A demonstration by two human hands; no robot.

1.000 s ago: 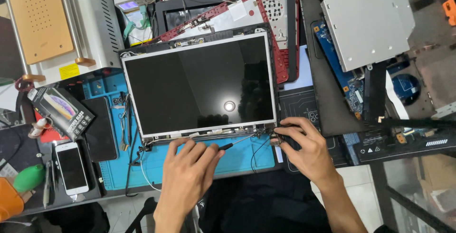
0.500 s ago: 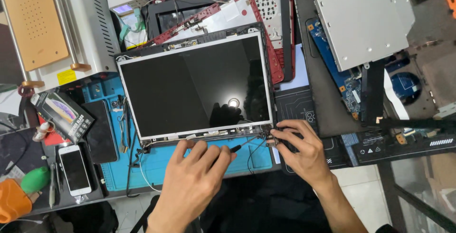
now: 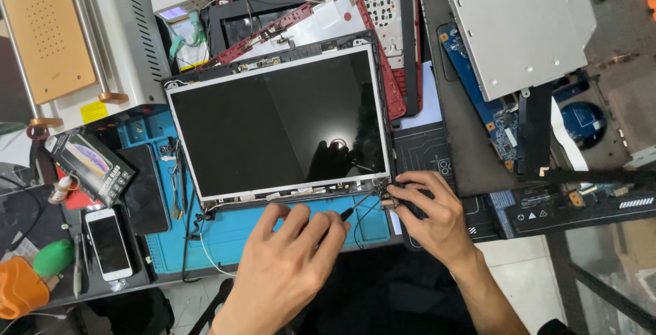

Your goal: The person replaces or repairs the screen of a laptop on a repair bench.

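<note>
Both hands sit a bit lower now. Left hand (image 3: 290,267) pinches a thin tool (image 3: 346,215) on the blue mat (image 3: 225,239). Right hand (image 3: 437,219) grips the hinge (image 3: 387,195) at the screen (image 3: 280,127) corner.

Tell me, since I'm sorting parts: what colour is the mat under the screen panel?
Blue mat, clearest in the head view.

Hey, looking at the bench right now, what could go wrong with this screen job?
The left hand holds a thin black tool near the loose wires; a slip might nick them. The right hand grips the hinge corner of the bare screen panel, so twisting could crack it.
</note>
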